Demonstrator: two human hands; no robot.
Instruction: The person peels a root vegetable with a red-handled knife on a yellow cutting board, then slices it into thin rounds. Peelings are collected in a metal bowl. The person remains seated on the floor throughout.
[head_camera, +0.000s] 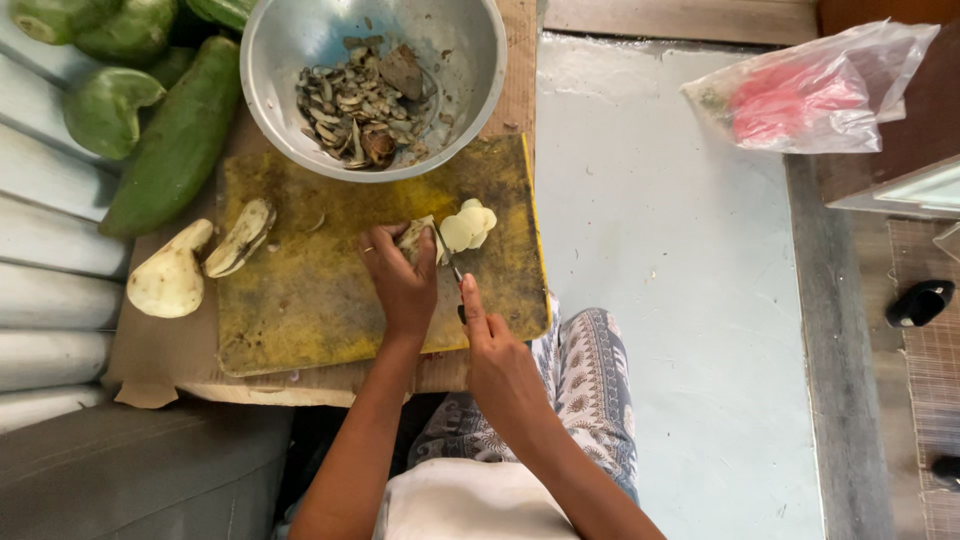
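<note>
The person's left hand (400, 285) presses down on a peeled piece of pale vegetable (415, 238) near the far right corner of the yellow cutting board (300, 300). The fingers are curled over the piece and clamp it against the board. As far as it shows past the fingers, its long axis runs roughly along the board's far edge, with the cut end pointing right toward the slices.

The right hand (495, 350) is closed around the handle of a knife (450, 262), the forefinger stretched along its back. The blade runs away from the person, across the long axis of the piece, and meets it at its right end. Just beyond the blade, a small heap of thin round slices (470, 225) lies on the board, close to its right edge.

Near the board's far left corner lies a peeled half (240, 237), its long axis slanting from the left edge toward the far edge. Just off the left edge, a second, thicker peeled chunk (168, 280) rests on the cardboard (160, 370) beneath the board. A metal bowl (300, 40) holding seeds and peelings overlaps the board's far edge. Whole green vegetables (180, 135) lie beyond the far left corner. A plastic bag (815, 90) sits well apart to the right.
</note>
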